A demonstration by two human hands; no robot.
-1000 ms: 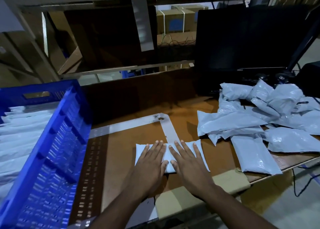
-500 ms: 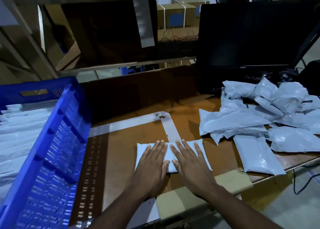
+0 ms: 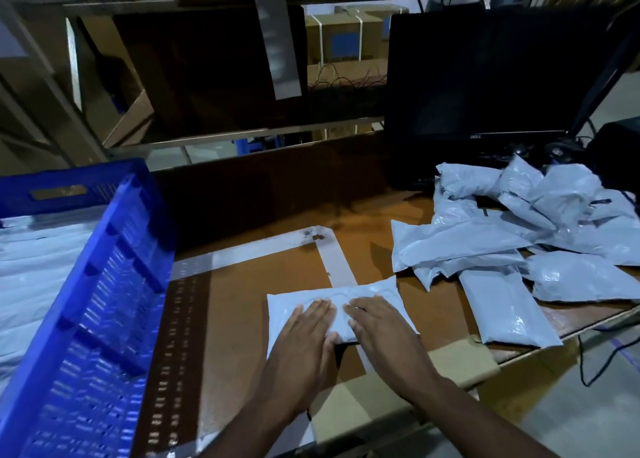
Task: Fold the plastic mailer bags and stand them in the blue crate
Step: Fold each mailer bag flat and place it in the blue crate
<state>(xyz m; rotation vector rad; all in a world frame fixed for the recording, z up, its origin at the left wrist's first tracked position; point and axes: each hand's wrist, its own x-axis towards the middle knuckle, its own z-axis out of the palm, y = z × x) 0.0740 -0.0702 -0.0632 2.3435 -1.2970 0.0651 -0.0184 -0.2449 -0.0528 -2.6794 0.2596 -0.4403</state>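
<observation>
Brown board covers the worktable [image 3: 270,284], marked with pale tape strips [image 3: 337,262] that meet in a corner just beyond the folded mailer bag [image 3: 367,293]. That folded mailer bag lies flat near the table's front edge and serves as the landmark. To its left stands the blue crate [image 3: 104,284], its perforated wall facing the bag, with pale plastic bags [image 3: 38,257] already inside it. To the bag's right, a loose heap of unfolded mailer bags [image 3: 526,236] spreads toward the table's right edge. Beyond that heap sits a dark monitor [image 3: 485,73], and farther back behind the bag are a metal shelf frame [image 3: 242,134] and strapped cardboard boxes [image 3: 343,35] in a dim storeroom.

Both hands lie on the bag, side by side. The left hand [image 3: 304,336] is spread flat with straight fingers, pressing the bag's left half; its thumb reaches the bag's near edge. The right hand [image 3: 381,329] is likewise flat and extended, pressing the right half. Neither hand curls round anything.
</observation>
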